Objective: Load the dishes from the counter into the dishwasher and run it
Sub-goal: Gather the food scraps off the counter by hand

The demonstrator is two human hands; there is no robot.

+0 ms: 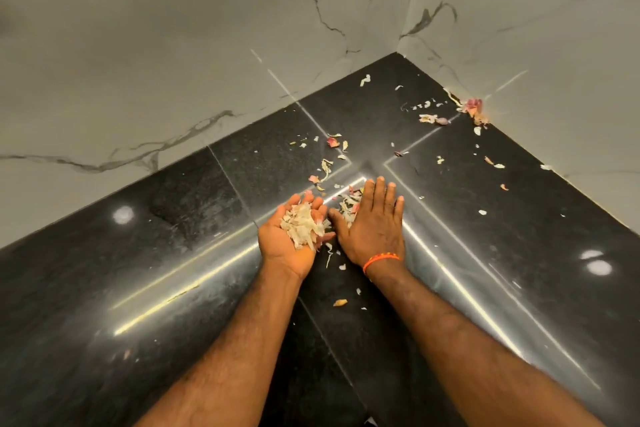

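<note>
Scene: a black stone counter [104, 305] runs into a corner of pale marbled wall [138, 62], and dry onion and garlic peels are scattered over it.
Left hand: the left hand [294, 236] lies palm up, fingers cupped into a bowl and holding a heap of pale peels [304, 224].
Right hand: the right hand [374, 225] is flat on the counter, palm down, fingers straight and close together, its thumb edge just beside the cupped palm; an orange wristband [381, 261] sits on that wrist.
Little pile: a small pile of scraps [348, 206] sits between the two hands, touching the right hand's thumb side.
Step in hand: this looks like counter clearing, sweeping scraps into the cupped palm, before any loading.
Doing it well: keep the flat hand low and pressed down so thin flakes cannot slip under; draw it slowly toward the palm; keep the cupped hand's edge on the stone as a dustpan lip.
Left to gather: loose bits lie beyond the fingertips [327, 166], and a pinkish cluster [472, 107] sits right in the far corner, well apart from the hands.
Risk: the heap is light and piled high, so a quick move may scatter it.
Dishes and dishwasher: neither is in view, so I cannot tell where they stand.
</note>
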